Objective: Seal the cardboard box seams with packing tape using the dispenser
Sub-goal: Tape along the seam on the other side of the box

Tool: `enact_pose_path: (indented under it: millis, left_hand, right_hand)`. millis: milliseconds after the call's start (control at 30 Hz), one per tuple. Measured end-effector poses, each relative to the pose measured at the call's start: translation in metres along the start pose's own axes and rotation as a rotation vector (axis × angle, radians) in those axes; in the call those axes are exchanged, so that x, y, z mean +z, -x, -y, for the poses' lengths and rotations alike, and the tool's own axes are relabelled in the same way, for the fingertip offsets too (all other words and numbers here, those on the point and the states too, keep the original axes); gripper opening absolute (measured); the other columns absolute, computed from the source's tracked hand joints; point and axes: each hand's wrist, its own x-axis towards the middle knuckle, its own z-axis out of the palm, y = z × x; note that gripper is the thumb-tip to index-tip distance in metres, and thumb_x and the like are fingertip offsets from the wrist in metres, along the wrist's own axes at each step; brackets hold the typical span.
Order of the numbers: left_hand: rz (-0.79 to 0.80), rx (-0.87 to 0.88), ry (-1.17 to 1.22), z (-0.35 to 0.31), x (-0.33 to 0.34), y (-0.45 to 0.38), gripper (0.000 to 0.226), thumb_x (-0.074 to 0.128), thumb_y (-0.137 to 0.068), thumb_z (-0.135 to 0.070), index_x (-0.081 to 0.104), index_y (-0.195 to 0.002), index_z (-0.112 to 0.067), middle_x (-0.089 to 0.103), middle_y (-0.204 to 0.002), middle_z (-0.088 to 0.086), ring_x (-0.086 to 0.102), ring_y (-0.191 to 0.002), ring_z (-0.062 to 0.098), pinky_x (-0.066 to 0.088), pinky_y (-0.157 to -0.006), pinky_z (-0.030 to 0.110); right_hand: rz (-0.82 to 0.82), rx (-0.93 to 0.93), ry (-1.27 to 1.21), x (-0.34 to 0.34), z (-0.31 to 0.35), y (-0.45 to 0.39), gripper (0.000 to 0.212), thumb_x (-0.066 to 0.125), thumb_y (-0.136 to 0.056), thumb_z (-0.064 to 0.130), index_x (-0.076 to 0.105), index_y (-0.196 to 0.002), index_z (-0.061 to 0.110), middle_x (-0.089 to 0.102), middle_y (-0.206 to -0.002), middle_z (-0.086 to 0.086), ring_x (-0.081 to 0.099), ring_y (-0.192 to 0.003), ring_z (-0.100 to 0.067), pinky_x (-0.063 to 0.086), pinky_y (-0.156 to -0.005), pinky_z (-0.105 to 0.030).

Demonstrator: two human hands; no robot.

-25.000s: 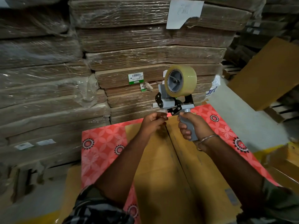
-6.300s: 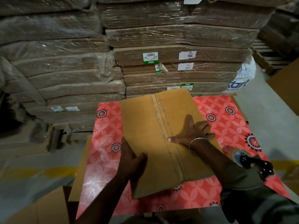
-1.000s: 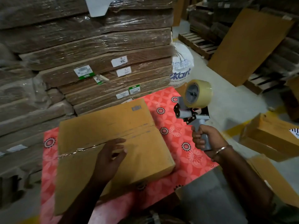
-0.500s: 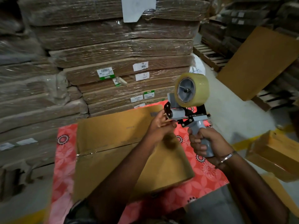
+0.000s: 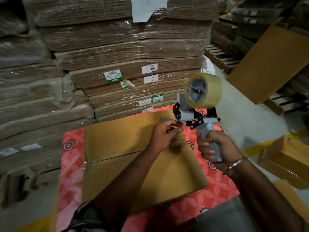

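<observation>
The dispenser (image 5: 199,113) is gripped by the right hand (image 5: 215,148) at centre right, above the box (image 5: 127,158); its seam (image 5: 117,158) runs left-right below, and the tape end is pinched by the left hand (image 5: 164,133)

Brown cardboard box (image 5: 117,144) on red flower-patterned cloth (image 5: 71,164); grey dispenser (image 5: 200,118).

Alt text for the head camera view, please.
A right hand grips a tape dispenser above a cardboard box on a red floral cloth, while the left hand pinches at the dispenser's front end. Wrapped flat cardboard stacks stand behind.
</observation>
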Motion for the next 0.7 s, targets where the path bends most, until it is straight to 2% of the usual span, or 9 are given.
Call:
enact_pose_path:
  millis: [133,233,300,367,433,500,600,700]
  left_hand:
    - [0.008,0.075,0.007,-0.006,0.005,-0.010,0.009,0.077,-0.088,-0.021,0.079,-0.093,-0.029,0.078,-0.092,-0.009,0.070,-0.083,0.009,0.052,-0.079,0.035]
    - [0.029,0.107,0.016,-0.011,0.007,-0.020,0.009,0.076,-0.084,-0.033,0.080,-0.087,-0.041,0.079,-0.092,-0.008,0.072,-0.086,0.009,0.054,-0.079,0.035]
    - [0.031,0.120,0.039,-0.010,0.006,-0.028,0.008,0.075,-0.084,-0.035,0.079,-0.089,-0.038,0.079,-0.094,-0.007,0.073,-0.088,0.011,0.055,-0.080,0.033]
    - [0.021,0.113,0.047,-0.003,0.005,-0.037,0.014,0.076,-0.083,-0.034,0.078,-0.096,-0.028,0.079,-0.101,-0.001,0.074,-0.091,0.017,0.056,-0.082,0.037]
    - [0.010,0.099,0.024,0.006,0.004,-0.048,0.022,0.078,-0.085,-0.029,0.078,-0.103,-0.017,0.079,-0.107,0.004,0.075,-0.096,0.024,0.057,-0.085,0.041]
    - [-0.017,0.091,0.005,0.013,0.007,-0.059,0.021,0.078,-0.087,-0.021,0.077,-0.105,-0.010,0.079,-0.106,0.005,0.075,-0.094,0.022,0.057,-0.086,0.043]
    - [-0.071,0.095,0.005,0.024,0.008,-0.081,0.006,0.076,-0.089,-0.014,0.079,-0.095,-0.015,0.079,-0.093,0.002,0.072,-0.086,0.015,0.056,-0.081,0.042]
    - [-0.082,0.100,-0.019,0.030,0.001,-0.101,0.005,0.077,-0.090,-0.013,0.080,-0.092,-0.017,0.078,-0.086,0.001,0.071,-0.081,0.014,0.057,-0.077,0.041]
  right_hand:
    - [-0.009,-0.012,-0.041,0.002,0.009,-0.008,0.026,0.046,-0.065,0.008,0.050,-0.091,0.008,0.037,-0.059,0.000,0.029,-0.033,-0.007,0.026,-0.031,-0.017]
    - [-0.022,-0.035,-0.037,0.002,0.019,-0.017,0.024,0.044,-0.067,0.008,0.050,-0.091,0.008,0.038,-0.059,0.000,0.029,-0.034,-0.007,0.026,-0.032,-0.017]
    - [-0.027,-0.055,-0.028,0.001,0.026,-0.024,0.023,0.043,-0.069,0.007,0.050,-0.091,0.007,0.037,-0.060,0.000,0.029,-0.034,-0.007,0.027,-0.032,-0.017]
    - [-0.032,-0.065,-0.012,0.000,0.033,-0.031,0.023,0.043,-0.070,0.007,0.050,-0.092,0.007,0.037,-0.061,0.000,0.029,-0.035,-0.007,0.027,-0.033,-0.017]
    - [-0.033,-0.059,-0.017,0.000,0.039,-0.039,0.024,0.044,-0.069,0.008,0.051,-0.092,0.007,0.036,-0.062,0.000,0.029,-0.036,-0.007,0.026,-0.033,-0.017]
    - [-0.030,-0.056,-0.023,0.000,0.043,-0.045,0.024,0.044,-0.068,0.008,0.051,-0.091,0.008,0.036,-0.061,0.000,0.029,-0.035,-0.007,0.026,-0.033,-0.017]
    - [-0.034,-0.051,-0.025,0.001,0.048,-0.055,0.023,0.044,-0.068,0.008,0.051,-0.090,0.008,0.036,-0.061,0.000,0.029,-0.036,-0.007,0.026,-0.033,-0.016]
    - [-0.044,-0.041,-0.021,-0.001,0.052,-0.066,0.023,0.045,-0.068,0.008,0.050,-0.091,0.008,0.036,-0.061,0.000,0.029,-0.036,-0.007,0.026,-0.033,-0.017]
